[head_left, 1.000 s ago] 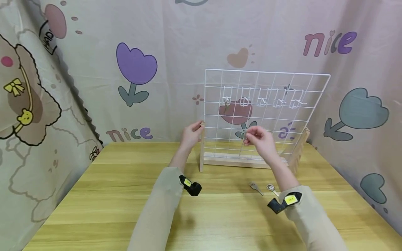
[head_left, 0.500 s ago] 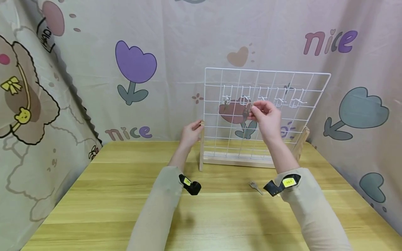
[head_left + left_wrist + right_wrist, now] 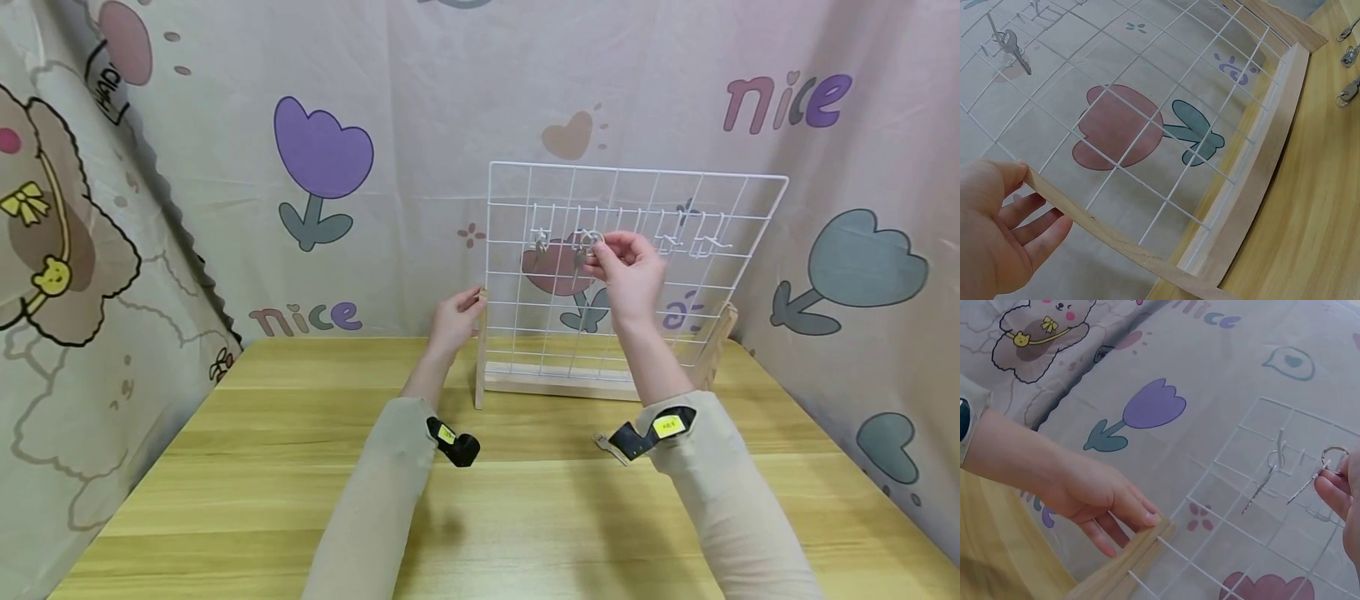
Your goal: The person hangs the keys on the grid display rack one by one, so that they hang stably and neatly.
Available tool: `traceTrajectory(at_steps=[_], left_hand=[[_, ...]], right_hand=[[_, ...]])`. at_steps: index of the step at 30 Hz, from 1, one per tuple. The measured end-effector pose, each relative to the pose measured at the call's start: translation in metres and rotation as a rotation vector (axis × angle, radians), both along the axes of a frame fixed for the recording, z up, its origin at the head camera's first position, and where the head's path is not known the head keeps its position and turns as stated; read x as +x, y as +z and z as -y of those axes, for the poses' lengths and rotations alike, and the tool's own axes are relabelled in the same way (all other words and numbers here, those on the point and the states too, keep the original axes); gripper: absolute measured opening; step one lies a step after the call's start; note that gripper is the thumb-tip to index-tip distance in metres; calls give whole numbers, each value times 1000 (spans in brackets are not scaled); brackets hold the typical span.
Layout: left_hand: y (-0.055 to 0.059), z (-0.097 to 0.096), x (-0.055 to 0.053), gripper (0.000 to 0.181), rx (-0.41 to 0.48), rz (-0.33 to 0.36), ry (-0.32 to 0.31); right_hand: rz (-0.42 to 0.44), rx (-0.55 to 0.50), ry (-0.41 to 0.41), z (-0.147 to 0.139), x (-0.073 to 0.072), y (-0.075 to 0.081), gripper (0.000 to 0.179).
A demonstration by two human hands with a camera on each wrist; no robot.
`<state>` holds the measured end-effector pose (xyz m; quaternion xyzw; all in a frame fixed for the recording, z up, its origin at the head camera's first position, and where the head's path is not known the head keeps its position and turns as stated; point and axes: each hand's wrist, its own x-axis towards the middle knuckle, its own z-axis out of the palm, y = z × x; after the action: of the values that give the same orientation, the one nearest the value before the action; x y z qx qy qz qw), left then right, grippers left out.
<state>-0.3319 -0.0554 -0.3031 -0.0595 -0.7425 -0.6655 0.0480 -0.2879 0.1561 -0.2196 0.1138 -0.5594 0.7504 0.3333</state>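
In the head view my left hand (image 3: 453, 323) holds the upper end of the rack's wooden side post (image 3: 1085, 219), thumb on one side and fingers on the other. My right hand (image 3: 632, 271) pinches the ring (image 3: 1335, 449) of a key (image 3: 1302, 489) between thumb and fingers. This key hangs down in front of the second hook from the left on the white wire grid (image 3: 637, 173). Whether the ring touches that hook, I cannot tell. Another key (image 3: 1019, 56) hangs by its ring from the leftmost hook.
Several white hooks (image 3: 708, 246) line the grid's upper part. On the wooden table (image 3: 510, 517) a key (image 3: 609, 447) lies partly behind my right wrist strap; the left wrist view shows more keys (image 3: 1349, 56) there. A patterned curtain (image 3: 435, 100) stands behind the rack.
My right hand has risen with the key from low before the grid to hook height, then shifted slightly left to the second hook. My left hand stays on the post.
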Motion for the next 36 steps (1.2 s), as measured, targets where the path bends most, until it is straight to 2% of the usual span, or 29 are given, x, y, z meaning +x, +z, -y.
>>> traceTrajectory(at_steps=[17,22,27,32,36], left_hand=[[-2,-1,1,41,-8,2,-6],[-1,0,1,41,2,8,-9],[-1,0,-1,41,-2,13,-9],[0,0,-2,41,2,16,-10],[1,1,-2,41,-9,23,-7]], right_hand=[[-25,130,-57,-12,-2,-19,7],[41,199,-60,-19,1,-31,8],[155,278,-30,-30,7,-48,15],[232,348,18,-42,14,-72,23],[296,435,40,-53,19,-99,26]])
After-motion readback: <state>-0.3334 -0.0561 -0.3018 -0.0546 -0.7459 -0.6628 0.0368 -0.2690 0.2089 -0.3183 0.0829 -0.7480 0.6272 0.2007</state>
